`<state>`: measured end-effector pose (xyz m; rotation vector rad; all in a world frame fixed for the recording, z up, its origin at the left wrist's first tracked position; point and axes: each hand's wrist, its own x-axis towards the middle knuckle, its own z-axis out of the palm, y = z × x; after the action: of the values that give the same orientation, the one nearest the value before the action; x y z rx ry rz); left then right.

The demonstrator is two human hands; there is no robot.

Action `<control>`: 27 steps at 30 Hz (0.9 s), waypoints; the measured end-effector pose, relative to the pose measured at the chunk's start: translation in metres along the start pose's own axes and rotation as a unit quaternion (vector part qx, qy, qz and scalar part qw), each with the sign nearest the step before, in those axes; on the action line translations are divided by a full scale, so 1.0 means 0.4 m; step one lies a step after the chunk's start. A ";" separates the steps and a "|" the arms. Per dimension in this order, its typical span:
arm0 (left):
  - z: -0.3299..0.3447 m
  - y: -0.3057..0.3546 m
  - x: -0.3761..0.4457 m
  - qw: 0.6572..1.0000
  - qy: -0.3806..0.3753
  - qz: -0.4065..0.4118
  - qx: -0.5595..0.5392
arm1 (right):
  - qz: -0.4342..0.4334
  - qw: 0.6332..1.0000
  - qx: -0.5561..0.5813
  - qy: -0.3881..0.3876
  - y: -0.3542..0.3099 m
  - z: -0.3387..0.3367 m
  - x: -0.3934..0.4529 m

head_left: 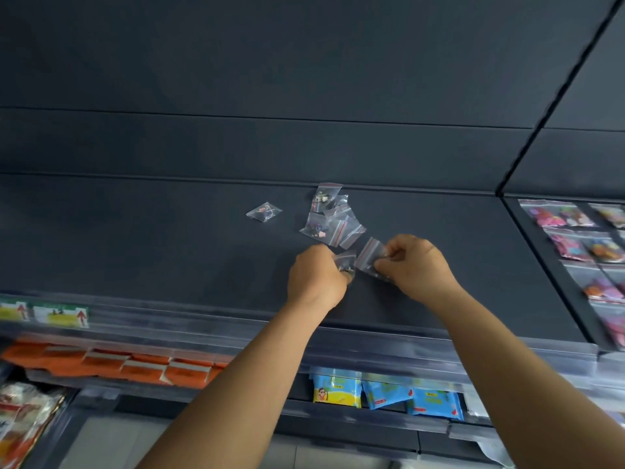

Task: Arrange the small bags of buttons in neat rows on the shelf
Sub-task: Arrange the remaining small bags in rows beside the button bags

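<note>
On the dark grey shelf (pixel 169 238) lies a loose pile of small clear zip bags of buttons (pixel 329 218), red strips at their mouths. One more bag (pixel 264 211) lies apart, left of the pile. My left hand (pixel 316 275) is closed around a small bag (pixel 346 260) just below the pile. My right hand (pixel 417 262) pinches another clear bag (pixel 370 253) by its lower end. The two held bags almost touch. Their contents are mostly hidden by my fingers.
The shelf's clear front rail (pixel 203 319) carries price labels (pixel 61 314) at the left. Below hang orange packets (pixel 135 363) and blue packets (pixel 385 394). The neighbouring shelf at the right holds colourful bagged items (pixel 581 245). A dark back panel (pixel 270 96) rises behind.
</note>
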<state>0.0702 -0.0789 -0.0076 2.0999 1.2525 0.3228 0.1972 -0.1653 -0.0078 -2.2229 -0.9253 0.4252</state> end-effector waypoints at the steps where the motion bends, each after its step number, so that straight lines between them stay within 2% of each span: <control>1: 0.002 0.004 -0.002 1.000 -0.001 0.015 -0.020 | 0.009 0.999 0.035 0.007 0.004 -0.009 -0.008; 6: 0.036 0.085 -0.022 0.982 -0.024 0.074 -0.172 | 0.048 0.977 0.203 0.049 0.027 -0.078 -0.048; 12: 0.143 0.266 -0.072 0.938 -0.122 0.081 -0.314 | 0.065 0.940 0.314 0.116 0.121 -0.230 -0.099; 17: 0.279 0.442 -0.171 0.914 -0.204 0.122 -0.329 | 0.085 0.929 0.315 0.176 0.273 -0.398 -0.168; 22: 0.436 0.626 -0.311 0.897 -0.240 0.154 -0.336 | 0.100 0.919 0.310 0.224 0.454 -0.586 -0.265; 27: 0.597 0.786 -0.426 0.903 -0.246 0.185 -0.299 | 0.114 0.910 0.306 0.254 0.619 -0.761 -0.359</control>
<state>0.3228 -0.4239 0.0379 1.7039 0.3797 0.2708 0.3793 -0.5380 0.0415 -1.7211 -0.2033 0.1804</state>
